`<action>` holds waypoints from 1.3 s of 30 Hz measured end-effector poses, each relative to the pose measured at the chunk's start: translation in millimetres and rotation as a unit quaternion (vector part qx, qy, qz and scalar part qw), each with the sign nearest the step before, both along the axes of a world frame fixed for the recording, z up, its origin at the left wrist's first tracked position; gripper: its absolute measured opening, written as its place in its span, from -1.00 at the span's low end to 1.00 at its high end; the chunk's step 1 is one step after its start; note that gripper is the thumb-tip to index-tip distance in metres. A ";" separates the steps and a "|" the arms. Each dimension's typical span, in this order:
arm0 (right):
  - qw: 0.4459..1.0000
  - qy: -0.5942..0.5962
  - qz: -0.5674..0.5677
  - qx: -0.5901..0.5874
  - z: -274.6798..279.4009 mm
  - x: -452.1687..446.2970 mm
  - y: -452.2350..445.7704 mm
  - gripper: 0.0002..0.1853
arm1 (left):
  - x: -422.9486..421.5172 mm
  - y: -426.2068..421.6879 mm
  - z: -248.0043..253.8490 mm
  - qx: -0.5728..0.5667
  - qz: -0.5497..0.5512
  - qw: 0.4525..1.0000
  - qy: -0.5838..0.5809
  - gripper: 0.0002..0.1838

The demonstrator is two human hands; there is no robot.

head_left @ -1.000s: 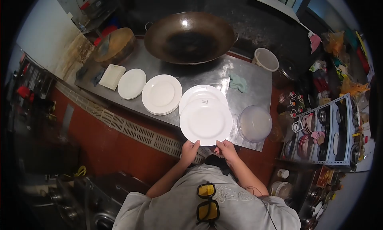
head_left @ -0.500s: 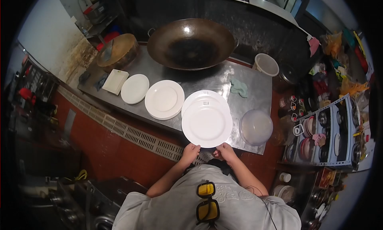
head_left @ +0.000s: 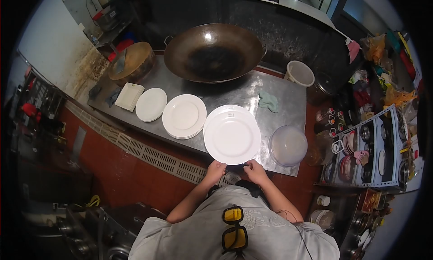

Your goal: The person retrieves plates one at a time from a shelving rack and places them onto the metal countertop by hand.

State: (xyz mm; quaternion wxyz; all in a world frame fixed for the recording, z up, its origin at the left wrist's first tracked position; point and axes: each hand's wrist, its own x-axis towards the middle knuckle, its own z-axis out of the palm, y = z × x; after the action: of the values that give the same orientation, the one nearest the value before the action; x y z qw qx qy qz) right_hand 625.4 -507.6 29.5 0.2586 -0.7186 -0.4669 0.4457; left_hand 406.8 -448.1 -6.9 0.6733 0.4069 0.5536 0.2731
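A large white plate (head_left: 232, 140) lies at the table's front edge, overlapping another white plate (head_left: 230, 107) whose rim and small printed mark show behind it. My left hand (head_left: 216, 171) is closed at the near rim of the upper plate, left of its middle. On the right of that same rim, my right hand (head_left: 255, 171) is closed too, fingertips at the plate's underside. To the left sits a stack of white plates (head_left: 184, 115). A clear domed plastic cover or bowl (head_left: 288, 145) stands to the right.
A big wok (head_left: 214, 52) rests at the back of the steel table (head_left: 239, 90). Smaller oval plates (head_left: 151, 104), square dishes (head_left: 129, 96), a round wooden block (head_left: 131, 62), a green cloth (head_left: 268, 102) and a white bucket (head_left: 299, 73) surround it. A blue shelf rack (head_left: 372, 151) stands right.
The upper plate has shifted slightly away from me, covering more of the plate behind it. Both hands have stayed at its near rim. The view has tilted a little.
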 end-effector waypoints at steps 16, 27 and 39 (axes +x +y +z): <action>0.999 -0.016 0.036 0.027 21.7 5.4 14.1 -0.48 | 7.0 4.3 31.8 0.086 -0.047 0.978 0.187 -0.39; 0.998 -0.007 0.045 0.036 16.0 14.8 17.3 -0.50 | 8.8 -1.3 25.4 0.090 -0.034 0.982 0.160 -0.35; 0.994 0.022 0.093 0.061 23.0 10.9 30.5 -0.60 | -1.1 -23.2 -11.1 0.075 0.036 0.994 0.072 -0.58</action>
State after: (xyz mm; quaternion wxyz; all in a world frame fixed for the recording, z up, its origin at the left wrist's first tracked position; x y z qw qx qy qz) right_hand 636.3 -477.2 52.5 0.2694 -0.6449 -0.5524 0.4543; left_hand 405.7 -471.3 -18.0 0.5889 0.4546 0.5931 0.3079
